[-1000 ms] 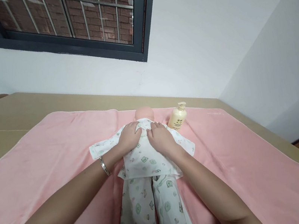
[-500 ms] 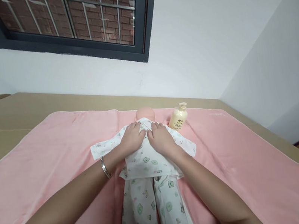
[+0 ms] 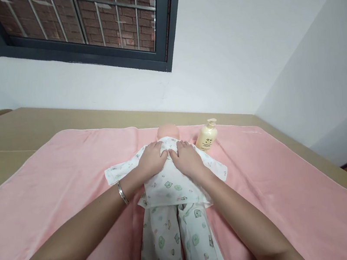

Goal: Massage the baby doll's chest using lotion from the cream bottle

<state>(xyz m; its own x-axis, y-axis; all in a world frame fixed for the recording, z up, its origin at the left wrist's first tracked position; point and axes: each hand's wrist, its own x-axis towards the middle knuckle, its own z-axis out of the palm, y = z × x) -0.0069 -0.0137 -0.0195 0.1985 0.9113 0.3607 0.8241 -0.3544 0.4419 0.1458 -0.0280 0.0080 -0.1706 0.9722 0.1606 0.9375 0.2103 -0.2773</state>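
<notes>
- Since half a second before, both hands had drawn a little closer together on the doll's chest; the rest lay as it was.
- Printed trousers (image 3: 178, 243) covered the doll's legs, nearest to the camera.
- Left hand (image 3: 152, 161) and right hand (image 3: 189, 160) lay flat on the printed shirt (image 3: 169, 185), fingers loosely spread and gripping nothing.
- Beyond, the doll's head (image 3: 167, 131) rested on the pink blanket (image 3: 53, 184), with a lotion bottle (image 3: 206, 136) near it on the right.
</notes>
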